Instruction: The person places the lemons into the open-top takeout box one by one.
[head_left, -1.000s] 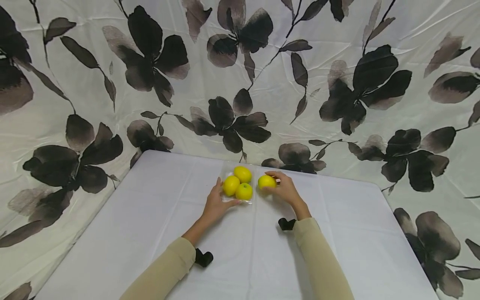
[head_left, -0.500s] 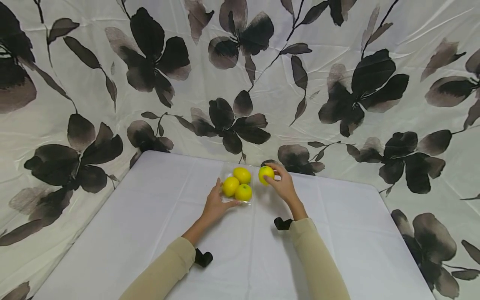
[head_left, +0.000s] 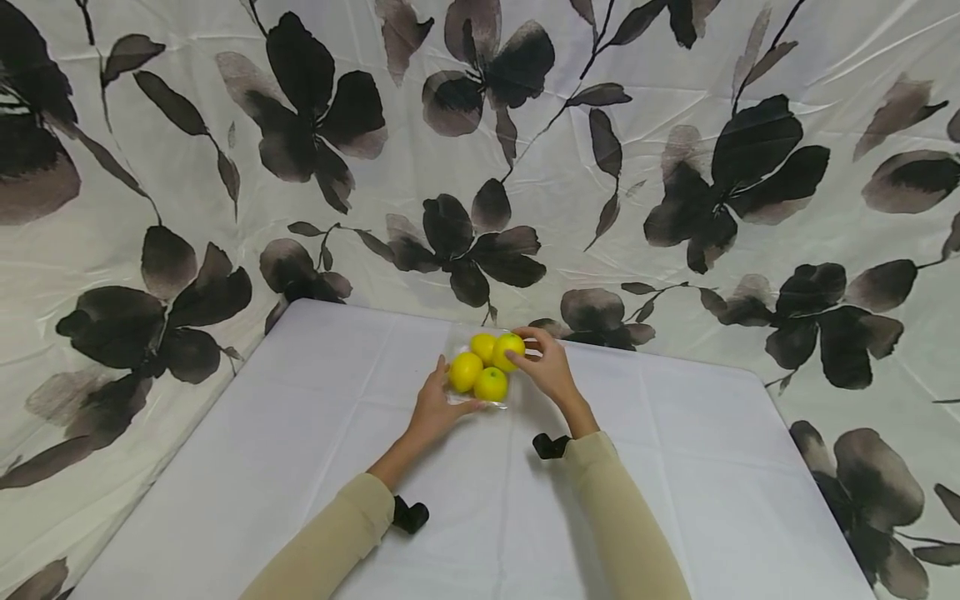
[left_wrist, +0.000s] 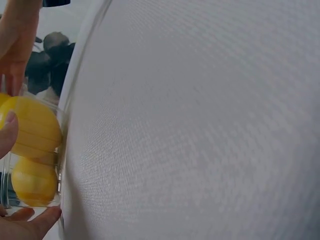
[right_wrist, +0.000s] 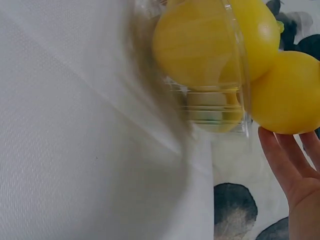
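A clear plastic container sits near the table's far edge with three yellow citrus fruits in it. My left hand grips it, fingers along its left side and thumb at the near side. From the right, my right hand pinches another round yellow citrus fruit over the container's right side. In the right wrist view, fingertips touch the underside of that held fruit, which sits higher than the wall. The left wrist view shows two fruits through the clear wall, one above the other.
White cloth covers the table. Behind its far edge hangs a floral curtain. A black wrist device is by the left sleeve, another black device by the right.
My right hand has lifted the round citrus fruit from the table beside the container and carried it left over the container. My left hand has stayed on the container.
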